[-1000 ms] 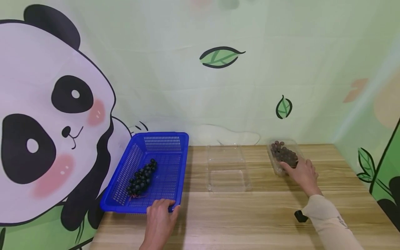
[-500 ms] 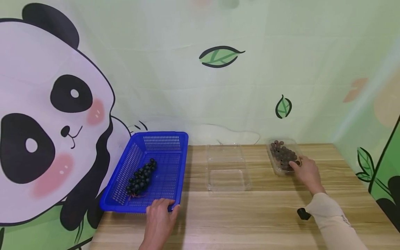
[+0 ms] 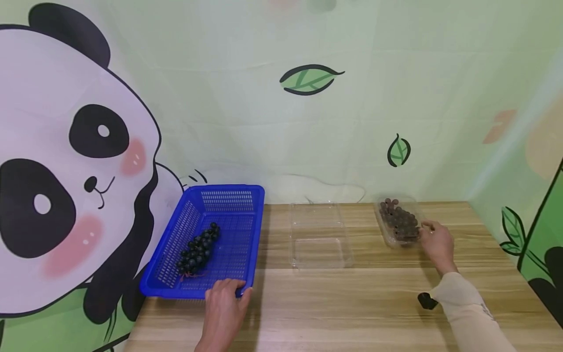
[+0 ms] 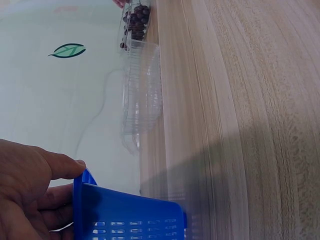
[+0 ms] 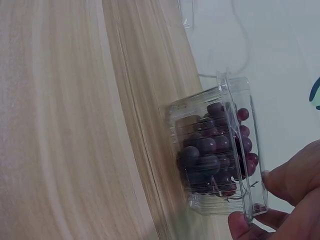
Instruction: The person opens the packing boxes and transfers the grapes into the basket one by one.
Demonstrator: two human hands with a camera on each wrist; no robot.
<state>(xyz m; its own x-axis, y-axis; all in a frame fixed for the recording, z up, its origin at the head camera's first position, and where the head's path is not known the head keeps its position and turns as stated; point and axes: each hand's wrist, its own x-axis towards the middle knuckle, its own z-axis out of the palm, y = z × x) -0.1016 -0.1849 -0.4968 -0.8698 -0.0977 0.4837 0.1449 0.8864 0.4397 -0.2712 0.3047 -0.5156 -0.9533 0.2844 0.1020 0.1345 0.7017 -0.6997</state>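
Note:
A blue plastic basket (image 3: 228,249) holds a bunch of dark grapes (image 3: 198,250). Its near right rim is gripped by my left hand (image 3: 225,310), thumb on one side and fingers on the other in the left wrist view. At the far right of the table stands a clear plastic clamshell container (image 5: 210,205) with reddish-purple grapes (image 5: 215,145) inside, its lid seemingly down. My right hand (image 3: 437,246) is at the container's near right corner. In the right wrist view, the thumb and fingers (image 5: 239,225) pinch its edge.
A second clear container (image 3: 321,252), opened out flat, lies between the basket and the grape container. A black object (image 3: 426,300) shows beside the right sleeve. The printed cloth backdrop (image 3: 316,137) rises along the table's (image 3: 334,313) back edge.
My right hand has slid from over the grape container to its right front corner, its thumb no longer across the top. The left hand and the basket stay put.

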